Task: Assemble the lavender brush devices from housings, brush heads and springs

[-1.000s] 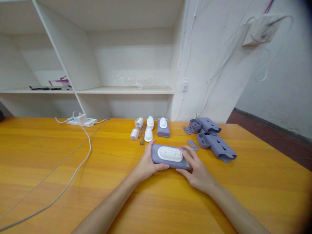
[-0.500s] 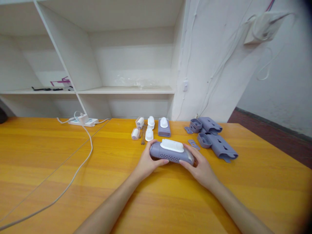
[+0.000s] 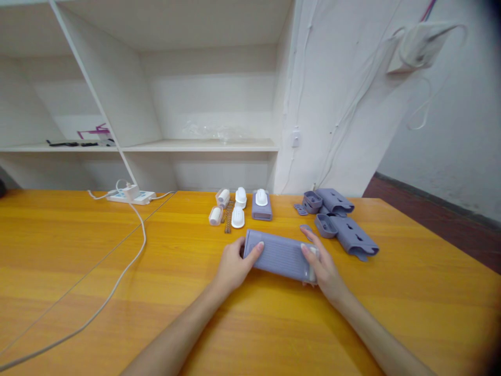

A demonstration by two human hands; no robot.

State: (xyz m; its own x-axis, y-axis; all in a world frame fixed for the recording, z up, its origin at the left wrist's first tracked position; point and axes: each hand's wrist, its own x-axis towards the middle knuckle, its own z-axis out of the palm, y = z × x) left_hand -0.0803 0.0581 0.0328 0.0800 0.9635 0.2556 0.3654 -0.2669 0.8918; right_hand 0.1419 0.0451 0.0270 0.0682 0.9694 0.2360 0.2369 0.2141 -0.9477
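1. Two bare hands meet on the orange counter (image 3: 58, 235), one at each end of a purple housing (image 3: 279, 255) that lies crosswise on it, ribbed face up.
2. Nearest on the left, the left hand (image 3: 231, 267) has its grip closed round the housing's left end, with the thumb on top and the fingers tucked behind.
3. Opposite it, the right hand (image 3: 323, 267) has its grip clamped on the housing's right end, fingers laid over the top. A pale part shows at that end beneath them.
4. Just behind the housing's right end lies a small flat tab (image 3: 305, 228). Beyond the tab are a purple tray (image 3: 324, 225) and a long purple shell (image 3: 355, 238).
5. Behind the housing's left end are a spring (image 3: 227, 222), a white brush head (image 3: 237, 216) and a white roller (image 3: 215, 215). Further back is a small purple unit (image 3: 261, 205) topped in white.
6. Well to the left of the housing, a white cable (image 3: 135, 250) runs back to a power strip (image 3: 129, 196).
7. Farthest behind the housing stands a white shelf (image 3: 199, 144).
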